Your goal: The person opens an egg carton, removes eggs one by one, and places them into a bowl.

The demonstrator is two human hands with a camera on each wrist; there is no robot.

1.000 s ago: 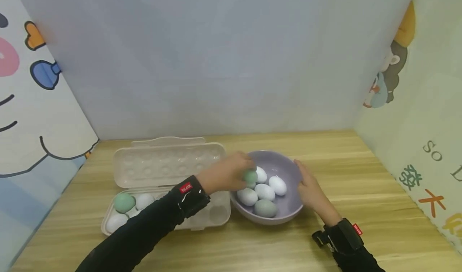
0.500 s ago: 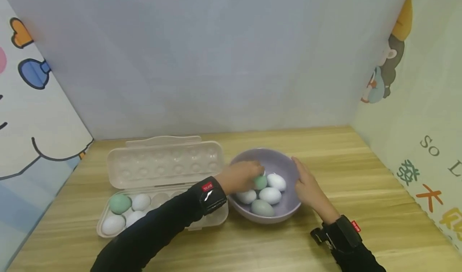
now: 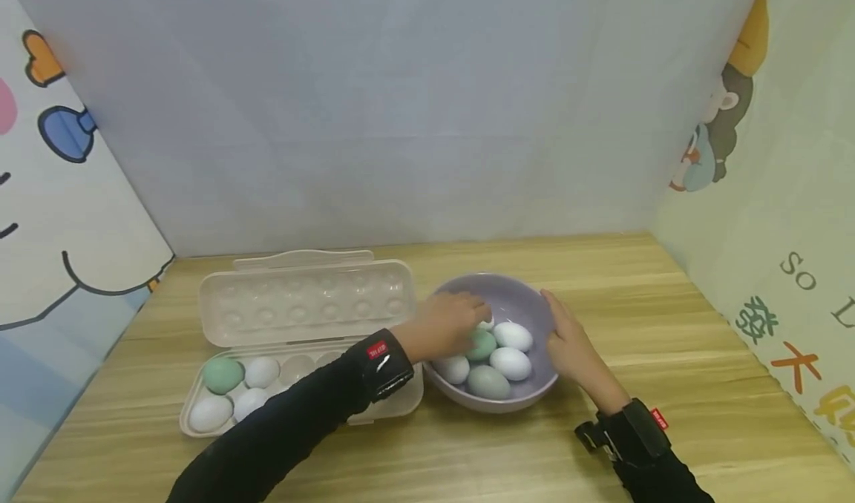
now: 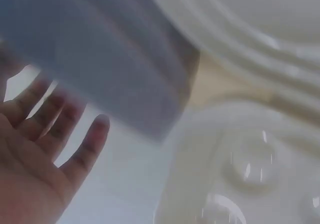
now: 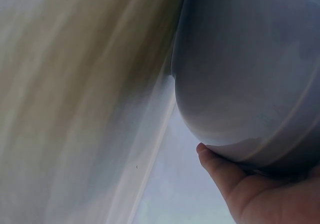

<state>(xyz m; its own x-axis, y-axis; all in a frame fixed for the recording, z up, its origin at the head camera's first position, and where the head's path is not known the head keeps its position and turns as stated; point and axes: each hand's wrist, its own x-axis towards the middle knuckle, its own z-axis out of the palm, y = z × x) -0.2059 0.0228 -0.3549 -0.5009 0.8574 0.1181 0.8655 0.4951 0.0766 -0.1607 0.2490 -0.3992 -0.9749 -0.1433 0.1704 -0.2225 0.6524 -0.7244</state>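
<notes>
A purple bowl (image 3: 528, 314) holds several white and green eggs. Over its left side is my left hand (image 3: 446, 326), fingers spread and slightly bent, right by a green egg (image 3: 481, 345) that lies among the white eggs (image 3: 510, 363). The left wrist view shows the left palm (image 4: 30, 184), with the fingertips partly hidden behind the blurred bowl wall (image 4: 100, 59). My right hand (image 3: 573, 347) grips the bowl's right rim; in the right wrist view a finger (image 5: 220, 170) presses against the bowl's outer side (image 5: 240, 99). A grey-green egg (image 3: 488, 382) sits nearest the bowl's front.
Left of the bowl stands an egg carton with its clear lid (image 3: 307, 303) folded back. A green egg (image 3: 223, 375) and white eggs (image 3: 211, 413) fill its left end. My left sleeve (image 3: 287, 429) covers part of the carton. Printed walls enclose the wooden table (image 3: 601, 265).
My left hand has moved rightward into the bowl with the green egg, which now lies lower among the others, with the fingers beside it. My right hand keeps to the rim.
</notes>
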